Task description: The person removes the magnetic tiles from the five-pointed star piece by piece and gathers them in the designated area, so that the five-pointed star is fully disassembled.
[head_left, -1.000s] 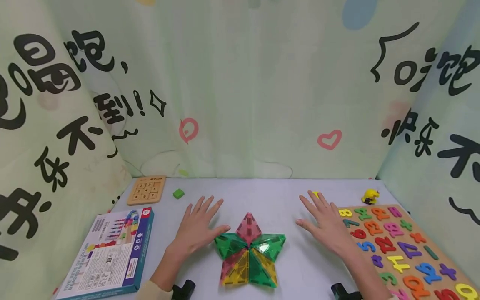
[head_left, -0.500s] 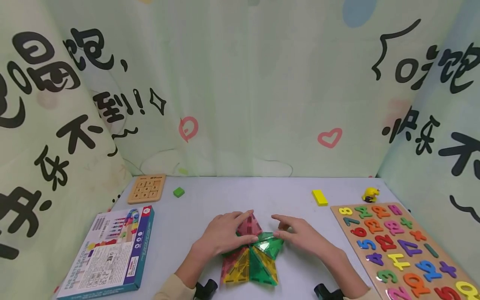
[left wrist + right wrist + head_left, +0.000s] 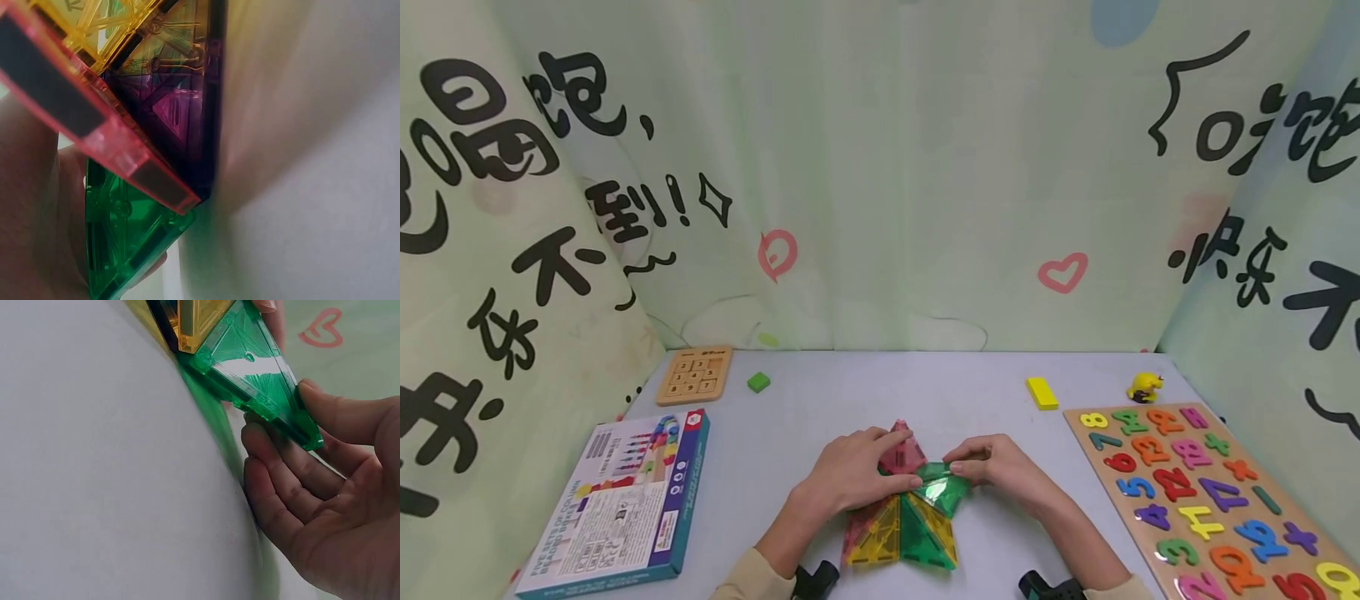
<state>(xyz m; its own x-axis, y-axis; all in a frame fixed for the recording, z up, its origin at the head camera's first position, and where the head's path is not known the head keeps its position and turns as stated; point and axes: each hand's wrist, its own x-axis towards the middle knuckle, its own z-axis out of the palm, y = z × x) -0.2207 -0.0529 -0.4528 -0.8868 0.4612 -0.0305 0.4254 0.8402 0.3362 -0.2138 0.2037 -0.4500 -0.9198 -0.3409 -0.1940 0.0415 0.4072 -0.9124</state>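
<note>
A star-shaped build of translucent magnetic tiles (image 3: 874, 537) stands mid-table, with yellow and green tiles at the front and a pink tile (image 3: 904, 457) at the back. My left hand (image 3: 848, 468) holds its left side, thumb across the centre and fingers at the pink point. Much of the left green tile (image 3: 125, 231) is hidden from above by that hand, but shows in the left wrist view. On the other side, my right hand (image 3: 1003, 468) pinches the outer corner of the right green tile (image 3: 250, 372), thumb above and curled fingers beneath.
At left lies a toy box (image 3: 610, 500), with a wooden number board (image 3: 694, 377) and a small green block (image 3: 758, 382) behind it. A yellow block (image 3: 1042, 393), a yellow toy figure (image 3: 1144, 387) and a colourful number puzzle board (image 3: 1150, 450) occupy the right side. Curtains surround the table.
Both hands have come inward from spread positions beside the build. The left hand has taken its left side, and the right hand's fingers have closed on the right green tile.
</note>
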